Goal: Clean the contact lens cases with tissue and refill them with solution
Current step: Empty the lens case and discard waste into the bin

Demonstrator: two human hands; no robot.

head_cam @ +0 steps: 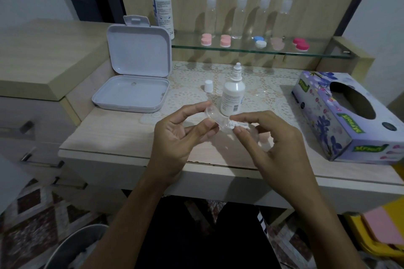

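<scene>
Two hands meet above the counter (pixel 113 137): our left hand (pixel 175 135) pinches a clear lens case (pixel 213 114) between thumb and fingers, while our right hand (pixel 271 137) pinches a small wad of tissue (pixel 237 124) against it. Just behind stands an uncapped solution bottle (pixel 232 94), its cap (pixel 208 86) beside it, and a tissue box (pixel 349 116) sits to the right.

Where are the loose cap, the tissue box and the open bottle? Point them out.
Cap (pixel 208 86): head view, on its white side.
Tissue box (pixel 323 116): head view, on its printed top, left of the opening.
Open bottle (pixel 233 99): head view, on its white body.
</scene>
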